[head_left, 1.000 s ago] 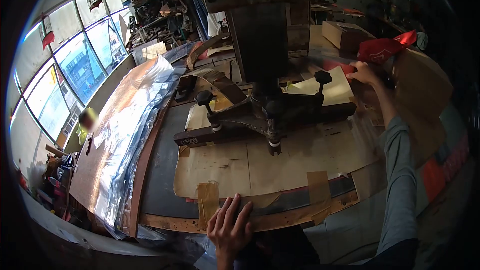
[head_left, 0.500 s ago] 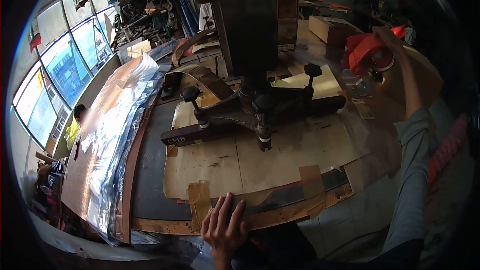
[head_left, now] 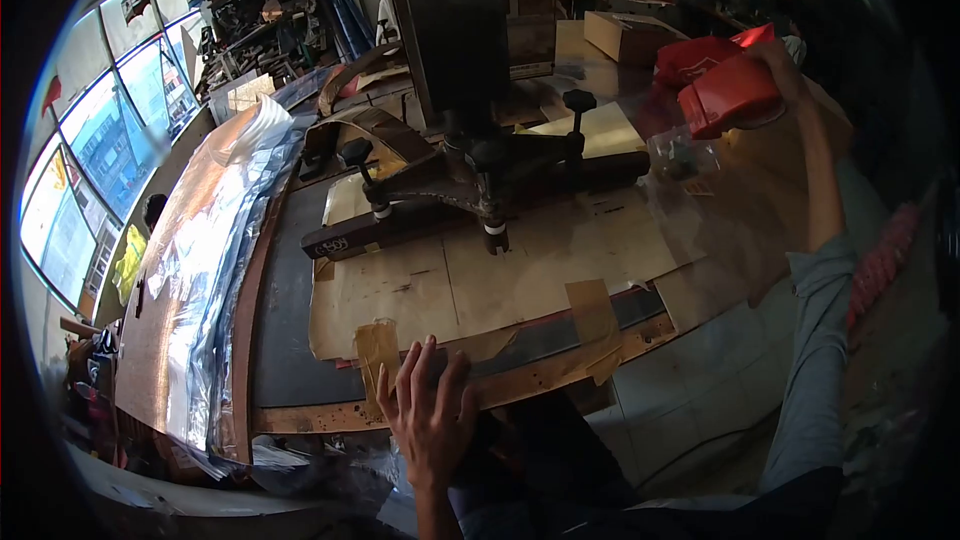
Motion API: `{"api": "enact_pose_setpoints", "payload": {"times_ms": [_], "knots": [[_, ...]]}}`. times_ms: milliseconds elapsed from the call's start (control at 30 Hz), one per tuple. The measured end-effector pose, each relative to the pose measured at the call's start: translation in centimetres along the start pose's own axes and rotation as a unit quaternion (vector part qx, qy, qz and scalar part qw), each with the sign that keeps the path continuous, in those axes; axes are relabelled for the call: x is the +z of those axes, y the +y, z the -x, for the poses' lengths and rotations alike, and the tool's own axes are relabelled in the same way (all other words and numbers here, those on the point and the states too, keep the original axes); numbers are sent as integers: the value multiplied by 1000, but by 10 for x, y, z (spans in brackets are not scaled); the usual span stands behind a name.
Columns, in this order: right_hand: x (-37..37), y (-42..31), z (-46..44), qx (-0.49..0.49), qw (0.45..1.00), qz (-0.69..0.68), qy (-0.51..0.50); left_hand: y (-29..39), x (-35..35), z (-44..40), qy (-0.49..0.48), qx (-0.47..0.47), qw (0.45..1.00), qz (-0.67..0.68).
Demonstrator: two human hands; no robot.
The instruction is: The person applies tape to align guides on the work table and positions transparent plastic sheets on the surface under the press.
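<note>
My left hand (head_left: 430, 405) is at the front edge of the workbench, fingers spread and holding nothing. Its fingertips are beside a strip of brown tape (head_left: 377, 352) on the bench edge. At the far right, my right hand (head_left: 787, 78) grips a bright red, box-like object (head_left: 735, 95), tilted on its side; its exact kind is unclear. More red material (head_left: 690, 58) lies just behind it. In front of me a dark metal press (head_left: 490, 155) with black knobs holds a long bar over pale card sheets (head_left: 480, 275).
Plastic-wrapped brown sheets (head_left: 205, 280) are stacked at the left, near a partly hidden person in yellow (head_left: 130, 262). A cardboard box (head_left: 630, 37) stands at the back right. A clear plastic bag (head_left: 683, 157) with small parts lies below the red object.
The red object has turned in my right hand, so its round end no longer faces me. My left hand's fingers have spread wider. The whole view has shifted slightly.
</note>
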State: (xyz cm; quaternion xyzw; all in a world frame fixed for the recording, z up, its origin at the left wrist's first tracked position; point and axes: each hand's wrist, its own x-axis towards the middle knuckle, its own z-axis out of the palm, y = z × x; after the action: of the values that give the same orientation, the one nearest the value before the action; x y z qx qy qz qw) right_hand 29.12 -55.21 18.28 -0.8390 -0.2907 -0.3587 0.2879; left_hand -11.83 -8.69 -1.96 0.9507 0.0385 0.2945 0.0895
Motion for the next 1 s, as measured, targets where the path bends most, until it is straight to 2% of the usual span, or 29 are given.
{"api": "enact_pose_setpoints", "payload": {"times_ms": [67,100,167,200,267,333,467,533,633,733,833,933,1000], "knots": [[4,-38,38,-35,999,14,7,6,3,1,-4,16,999,41],[7,-73,62,19,999,-40,10,11,4,-1,-8,31,998,50],[1,-122,110,64,996,-62,-16,26,5,-9,-31,67,994,81],[-3,-139,133,54,997,-30,-44,37,8,-14,-40,82,991,95],[3,-175,169,-133,986,98,5,60,16,-26,-57,111,985,122],[15,-182,203,-210,974,81,23,87,33,-43,-79,143,979,122],[19,-188,235,-240,963,108,62,152,74,-98,-19,253,962,96],[20,-190,240,-244,960,118,67,177,101,-125,39,281,946,156],[19,-189,246,-248,957,132,74,187,110,-160,-165,268,942,116],[16,-188,252,-250,955,140,78,183,128,-166,-186,232,935,194],[15,-189,255,-253,954,140,80,185,142,-162,-4,255,924,285],[15,-189,255,-259,951,146,81,190,153,-164,94,340,907,229],[14,-189,255,-261,951,147,83,193,160,-172,93,379,894,219]]}}
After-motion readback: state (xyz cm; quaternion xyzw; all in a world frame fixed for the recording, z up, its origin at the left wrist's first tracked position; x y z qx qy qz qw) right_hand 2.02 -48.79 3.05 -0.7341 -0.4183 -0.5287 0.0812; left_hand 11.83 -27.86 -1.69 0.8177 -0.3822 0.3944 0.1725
